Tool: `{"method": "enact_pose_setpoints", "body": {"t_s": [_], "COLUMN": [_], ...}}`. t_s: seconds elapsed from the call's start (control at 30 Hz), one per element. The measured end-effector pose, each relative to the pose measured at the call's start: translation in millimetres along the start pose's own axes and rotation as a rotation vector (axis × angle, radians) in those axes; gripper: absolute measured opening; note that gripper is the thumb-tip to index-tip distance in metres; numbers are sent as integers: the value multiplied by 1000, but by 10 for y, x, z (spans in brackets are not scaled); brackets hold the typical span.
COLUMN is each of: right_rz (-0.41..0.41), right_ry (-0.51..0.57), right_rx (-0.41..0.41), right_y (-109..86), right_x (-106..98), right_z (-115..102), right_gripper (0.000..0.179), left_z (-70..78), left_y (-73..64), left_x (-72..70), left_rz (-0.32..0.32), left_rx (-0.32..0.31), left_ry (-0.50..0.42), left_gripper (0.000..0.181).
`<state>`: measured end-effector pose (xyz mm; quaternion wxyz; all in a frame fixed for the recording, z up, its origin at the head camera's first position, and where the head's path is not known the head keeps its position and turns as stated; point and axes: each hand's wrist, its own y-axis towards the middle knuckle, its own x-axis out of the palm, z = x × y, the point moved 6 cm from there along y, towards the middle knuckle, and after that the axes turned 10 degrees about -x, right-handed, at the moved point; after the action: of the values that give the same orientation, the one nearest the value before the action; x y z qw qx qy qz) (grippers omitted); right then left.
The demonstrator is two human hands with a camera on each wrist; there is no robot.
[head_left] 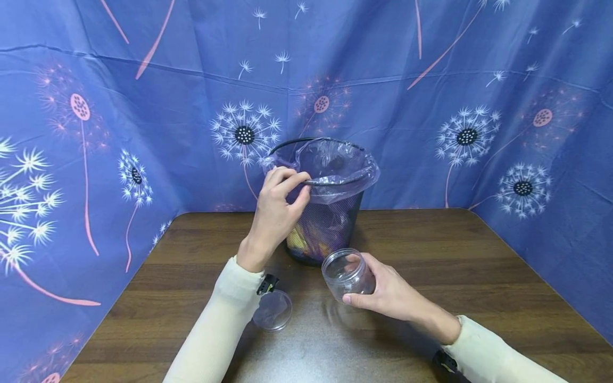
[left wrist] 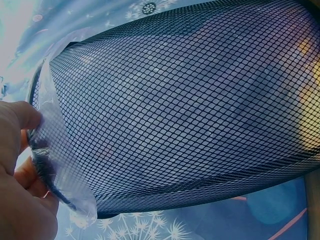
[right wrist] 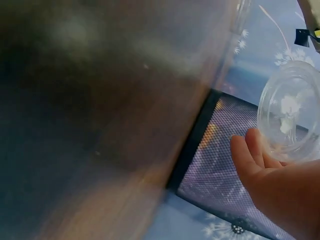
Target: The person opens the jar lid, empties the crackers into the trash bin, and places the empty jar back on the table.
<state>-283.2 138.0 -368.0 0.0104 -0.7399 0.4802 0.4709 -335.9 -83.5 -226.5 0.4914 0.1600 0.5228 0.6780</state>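
A black mesh wastebasket (head_left: 330,223), lined with a thin purple bag (head_left: 364,178) folded over its rim, stands toward the back of the table. My left hand (head_left: 278,207) grips the near left of that rim, fingers over the top and thumb on the outside, as the left wrist view also shows. Lower and to the right, my right hand (head_left: 392,287) holds a clear plastic jar (head_left: 351,287) around its side. The jar's uncovered mouth tilts toward the wastebasket. Beside my left cuff a clear round lid (head_left: 273,311) lies on the table, partly hidden by the sleeve.
Yellow and purple contents (head_left: 306,242) show through the lower mesh. The brown wooden table (head_left: 191,266) runs back to a blue dandelion-print cloth (head_left: 215,64) that hangs behind it and along both sides.
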Motion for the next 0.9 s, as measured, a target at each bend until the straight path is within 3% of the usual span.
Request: {"method": "enact_pose_setpoints", "body": {"t_s": [0.57,0.9], "right_rz": [-159,-234], "right_ry": [-14,4], "right_rx": [71,87], "right_y": [-14,-1], "right_x": [284,365], "right_z": [100,128], "right_gripper": [84,82], "left_z": [18,-3], "left_y": [-8,4], "left_x": [-4,-2], "left_rz": [9,8], "left_rx": [15,11], "left_ry": [6,3], "left_gripper": [16,16]}}
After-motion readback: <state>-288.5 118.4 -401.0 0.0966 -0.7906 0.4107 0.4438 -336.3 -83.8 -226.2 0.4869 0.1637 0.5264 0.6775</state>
